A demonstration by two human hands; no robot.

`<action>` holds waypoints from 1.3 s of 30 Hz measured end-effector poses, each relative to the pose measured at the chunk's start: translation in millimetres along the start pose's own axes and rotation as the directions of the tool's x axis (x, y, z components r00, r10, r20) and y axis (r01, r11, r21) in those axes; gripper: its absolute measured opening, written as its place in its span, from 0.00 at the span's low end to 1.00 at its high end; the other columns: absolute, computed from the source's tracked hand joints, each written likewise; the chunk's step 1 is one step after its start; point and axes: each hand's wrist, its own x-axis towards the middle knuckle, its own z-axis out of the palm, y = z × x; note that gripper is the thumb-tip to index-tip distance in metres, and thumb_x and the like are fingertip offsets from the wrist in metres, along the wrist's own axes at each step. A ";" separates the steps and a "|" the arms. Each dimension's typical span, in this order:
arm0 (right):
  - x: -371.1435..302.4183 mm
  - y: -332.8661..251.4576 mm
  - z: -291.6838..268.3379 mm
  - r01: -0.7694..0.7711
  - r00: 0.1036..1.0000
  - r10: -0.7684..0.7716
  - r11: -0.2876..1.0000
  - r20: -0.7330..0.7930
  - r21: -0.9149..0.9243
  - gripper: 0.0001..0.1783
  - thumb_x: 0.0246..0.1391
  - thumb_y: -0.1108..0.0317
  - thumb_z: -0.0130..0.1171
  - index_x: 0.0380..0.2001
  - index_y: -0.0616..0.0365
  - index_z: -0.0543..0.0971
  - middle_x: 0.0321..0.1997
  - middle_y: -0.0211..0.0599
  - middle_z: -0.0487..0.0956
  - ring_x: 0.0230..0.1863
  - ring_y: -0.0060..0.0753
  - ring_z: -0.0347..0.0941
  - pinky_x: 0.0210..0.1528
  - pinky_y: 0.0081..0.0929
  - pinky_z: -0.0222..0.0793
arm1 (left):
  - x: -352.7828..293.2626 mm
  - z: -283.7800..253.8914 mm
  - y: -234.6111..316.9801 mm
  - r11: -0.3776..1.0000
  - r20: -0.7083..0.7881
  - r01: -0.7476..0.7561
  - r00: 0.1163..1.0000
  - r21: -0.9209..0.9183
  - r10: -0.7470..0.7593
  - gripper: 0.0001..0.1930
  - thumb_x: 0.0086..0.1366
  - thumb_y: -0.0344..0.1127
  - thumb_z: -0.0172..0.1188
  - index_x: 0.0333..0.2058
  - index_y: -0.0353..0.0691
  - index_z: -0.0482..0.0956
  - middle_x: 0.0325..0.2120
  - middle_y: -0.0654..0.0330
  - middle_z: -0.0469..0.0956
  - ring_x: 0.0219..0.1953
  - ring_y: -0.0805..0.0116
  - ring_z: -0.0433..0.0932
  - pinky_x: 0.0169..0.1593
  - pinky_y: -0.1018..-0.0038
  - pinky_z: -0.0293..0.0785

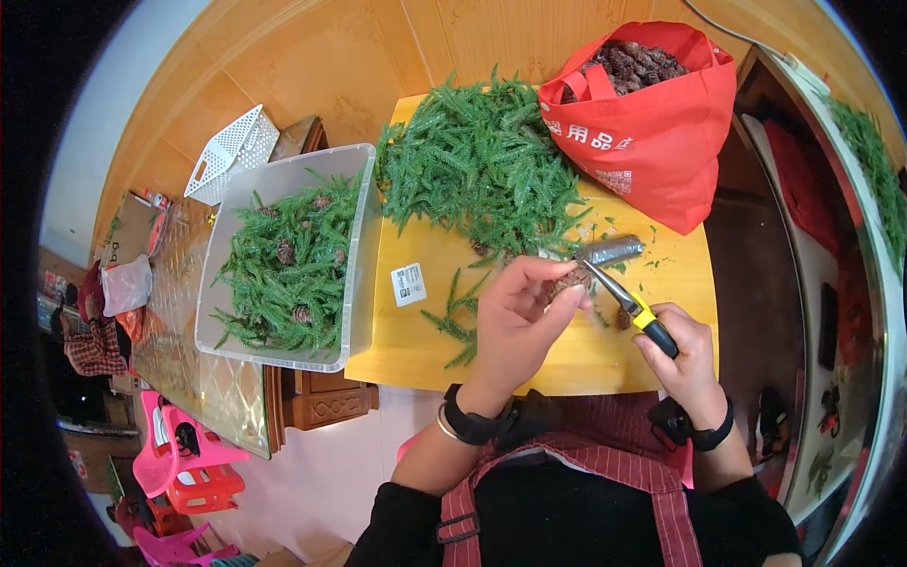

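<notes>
Between the thumb and fingers of my left hand (pixel 529 307) is a brown pine cone (pixel 567 282), partly hidden by the fingertips. My right hand (pixel 688 352) is closed round the black and yellow handles of a pair of pliers (pixel 641 315). The pliers' narrow metal jaws reach the pine cone's upper side; I cannot tell whether they grip anything there. A second pine cone (pixel 623 319) lies on the yellow table just beneath the pliers. Behind them rests a dark grey, shiny, roll-shaped bundle (pixel 609 249). Left of my left hand lies a loose green artificial pine sprig (pixel 455 317).
A large heap of green sprigs (pixel 482 156) covers the table's back. Beside it stands a red bag (pixel 652 142) full of pine cones. To the left, a clear plastic bin (pixel 356 274) holds sprigs with cones; a white basket (pixel 236 151) stands behind it. A white label (pixel 408 284) lies nearby.
</notes>
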 end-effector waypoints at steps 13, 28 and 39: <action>-6.0 8.8 -2.9 -0.122 0.992 0.100 0.927 0.080 0.354 0.07 0.42 0.70 0.59 0.24 0.64 0.75 0.28 0.43 0.74 0.30 0.36 0.71 0.33 0.25 0.65 | 0.7 6.3 2.4 0.968 0.039 -0.192 0.981 0.161 0.188 0.14 0.52 0.15 0.53 0.38 0.32 0.68 0.40 0.56 0.66 0.42 0.69 0.70 0.47 0.75 0.70; -3.7 4.3 -8.0 -0.060 0.994 0.045 0.986 0.094 0.156 0.11 0.40 0.68 0.57 0.26 0.66 0.76 0.32 0.42 0.75 0.35 0.34 0.72 0.38 0.23 0.65 | 1.9 6.4 1.7 0.972 0.035 -0.189 0.982 0.138 0.186 0.14 0.50 0.13 0.54 0.36 0.34 0.68 0.41 0.57 0.65 0.43 0.71 0.70 0.47 0.77 0.67; -5.1 -1.4 -9.5 -0.048 0.999 0.047 0.998 0.023 0.049 0.11 0.37 0.71 0.63 0.22 0.65 0.72 0.25 0.46 0.72 0.26 0.45 0.70 0.27 0.29 0.64 | 1.7 9.5 10.3 0.987 -0.025 0.062 0.997 -0.150 -0.066 0.11 0.54 0.18 0.53 0.37 0.33 0.68 0.40 0.56 0.68 0.39 0.68 0.73 0.45 0.71 0.71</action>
